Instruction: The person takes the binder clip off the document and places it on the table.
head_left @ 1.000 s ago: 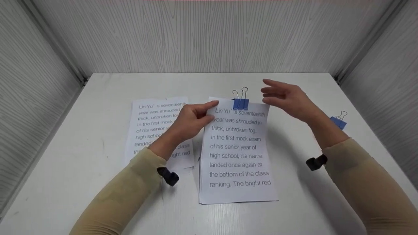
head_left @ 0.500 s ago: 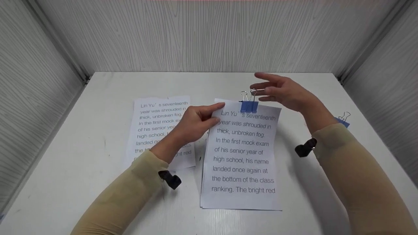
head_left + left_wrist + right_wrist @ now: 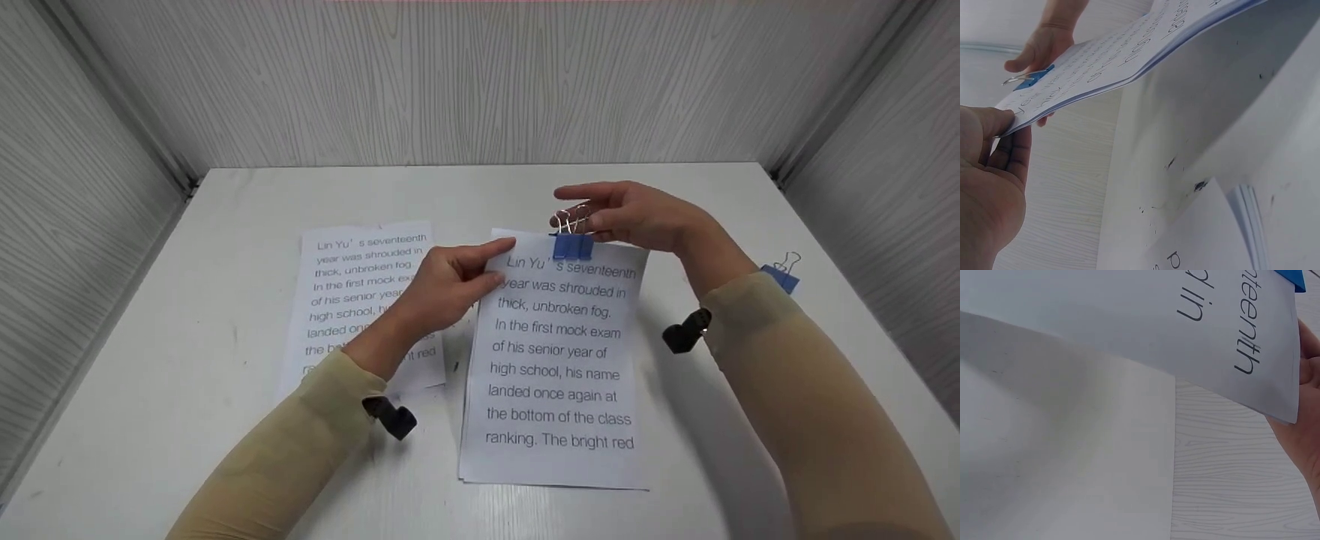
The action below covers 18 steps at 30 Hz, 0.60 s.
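My left hand (image 3: 454, 285) pinches the upper left edge of a stack of printed sheets (image 3: 559, 375), thumb on the front and fingers behind. The stack's top is raised and it bends down towards the table. A blue binder clip (image 3: 573, 247) bites its top edge, both wire handles standing up. Around those handles is my right hand (image 3: 637, 214): some fingers reach behind them, and the thumb lies close by on the near side. In the left wrist view the right thumb (image 3: 1021, 62) stands just over a silver handle, with a fingertip showing below the sheets.
A second stack of printed sheets (image 3: 360, 300) lies on the white table (image 3: 150, 315) at the left, partly covered by my left arm. Another blue binder clip (image 3: 780, 277) rests at the right, beside my right sleeve. Grained panels (image 3: 480, 82) enclose the back and sides.
My right hand has moved left from beside the stack to the clip's handles. The left hand keeps its pinch, and the held stack has shifted slightly right and nearer.
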Available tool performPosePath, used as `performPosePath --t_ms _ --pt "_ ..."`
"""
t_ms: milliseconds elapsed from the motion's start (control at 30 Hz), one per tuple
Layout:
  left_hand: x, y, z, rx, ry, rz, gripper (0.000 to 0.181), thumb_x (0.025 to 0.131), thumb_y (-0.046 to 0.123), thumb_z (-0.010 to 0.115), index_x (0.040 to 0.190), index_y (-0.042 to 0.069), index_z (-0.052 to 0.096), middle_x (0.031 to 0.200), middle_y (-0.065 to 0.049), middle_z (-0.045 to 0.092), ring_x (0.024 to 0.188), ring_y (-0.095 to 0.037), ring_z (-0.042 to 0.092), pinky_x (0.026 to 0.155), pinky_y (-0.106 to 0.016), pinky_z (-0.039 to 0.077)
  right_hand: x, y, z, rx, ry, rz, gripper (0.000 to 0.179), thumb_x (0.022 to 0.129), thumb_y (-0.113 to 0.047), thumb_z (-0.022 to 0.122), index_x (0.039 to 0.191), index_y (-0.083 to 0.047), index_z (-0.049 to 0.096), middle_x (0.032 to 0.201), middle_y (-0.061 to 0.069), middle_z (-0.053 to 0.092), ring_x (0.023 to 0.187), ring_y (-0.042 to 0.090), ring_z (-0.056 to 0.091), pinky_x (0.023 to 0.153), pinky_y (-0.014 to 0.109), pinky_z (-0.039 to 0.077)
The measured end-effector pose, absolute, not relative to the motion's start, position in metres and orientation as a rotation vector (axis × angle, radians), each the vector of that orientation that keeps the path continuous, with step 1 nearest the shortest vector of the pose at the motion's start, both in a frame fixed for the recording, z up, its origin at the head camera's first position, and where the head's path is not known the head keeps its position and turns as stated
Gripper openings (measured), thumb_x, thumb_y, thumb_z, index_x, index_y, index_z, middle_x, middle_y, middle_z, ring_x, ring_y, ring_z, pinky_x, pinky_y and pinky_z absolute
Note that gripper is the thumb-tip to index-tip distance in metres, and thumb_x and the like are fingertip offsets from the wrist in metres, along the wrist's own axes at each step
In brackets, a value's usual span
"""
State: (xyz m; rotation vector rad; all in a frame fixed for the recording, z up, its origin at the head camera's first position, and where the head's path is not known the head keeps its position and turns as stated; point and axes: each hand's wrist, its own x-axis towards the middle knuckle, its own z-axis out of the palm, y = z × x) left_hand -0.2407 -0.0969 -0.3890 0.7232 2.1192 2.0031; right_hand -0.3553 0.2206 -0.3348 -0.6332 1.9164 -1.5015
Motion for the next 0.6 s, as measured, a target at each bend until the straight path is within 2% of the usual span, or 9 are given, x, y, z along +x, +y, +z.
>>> performPosePath --t_ms 300,600 --pt "-0.2401 -0.0965 -0.3903 0.712 2.168 1.984 0.047 0.103 0.003 0.069 0.147 0.017 0.065 0.126 -0.003 0.076 0.104 -0.025 0.077 0.082 -0.030 0.061 -0.3555 0.2165 -0.3360 -0.649 1.881 -1.552 0.044 0.103 -0.006 0.067 0.147 -0.004 0.063 0.129 0.012 0.073 0.119 0.026 0.067 0.100 0.032 0.053" --pt "-0.2395 -0.0975 -0.3913 0.707 2.164 1.991 0.046 0.103 0.003 0.068 0.147 0.017 0.065 0.128 -0.004 0.075 0.106 -0.025 0.077 0.082 -0.030 0.061 -0.3532 0.2118 -0.3363 -0.614 1.874 -1.622 0.041 0.105 -0.006 0.064 0.145 0.004 0.061 0.127 0.014 0.074 0.118 0.025 0.070 0.100 0.032 0.055"
